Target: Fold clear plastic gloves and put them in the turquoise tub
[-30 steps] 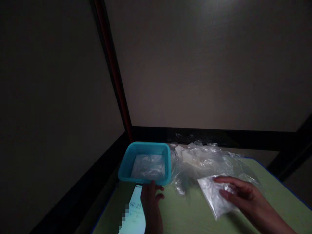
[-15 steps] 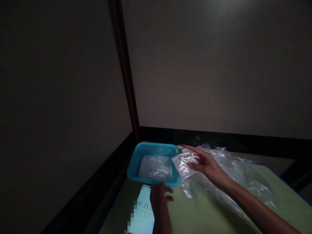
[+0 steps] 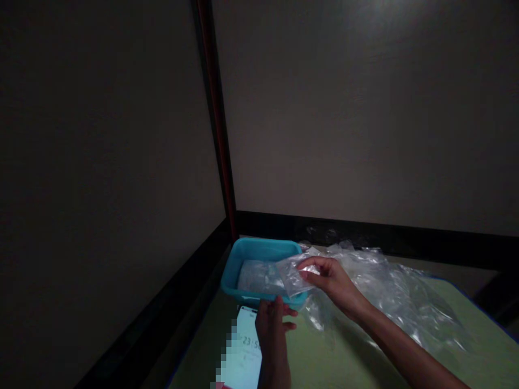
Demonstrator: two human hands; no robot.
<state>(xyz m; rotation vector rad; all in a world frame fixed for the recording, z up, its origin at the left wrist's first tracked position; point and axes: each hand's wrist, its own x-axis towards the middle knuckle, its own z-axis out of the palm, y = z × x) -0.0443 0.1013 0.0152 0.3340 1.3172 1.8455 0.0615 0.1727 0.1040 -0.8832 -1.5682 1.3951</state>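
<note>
My right hand point(image 3: 326, 278) pinches a folded clear plastic bag point(image 3: 294, 273) between thumb and fingers, over the right side of a blue basin point(image 3: 233, 265). Inside the basin lie more flat, folded clear plastic bags point(image 3: 257, 275). My left hand point(image 3: 273, 319) is at the front rim of the basin, fingers apart with nothing visible in them; whether it touches the rim, I cannot tell. Behind and right of my right hand spreads a loose heap of crumpled clear plastic bags point(image 3: 389, 286).
A phone point(image 3: 243, 351) with a running timer lies left of my left hand, partly covered by it. Everything stands on a green table point(image 3: 316, 356) with a blue edge. Walls point(image 3: 365, 124) meet in a corner behind the basin.
My right hand has moved left and a little down with the plastic bag, now above the basin's right side. Its forefinger has curled in. The view has shifted slightly.
</note>
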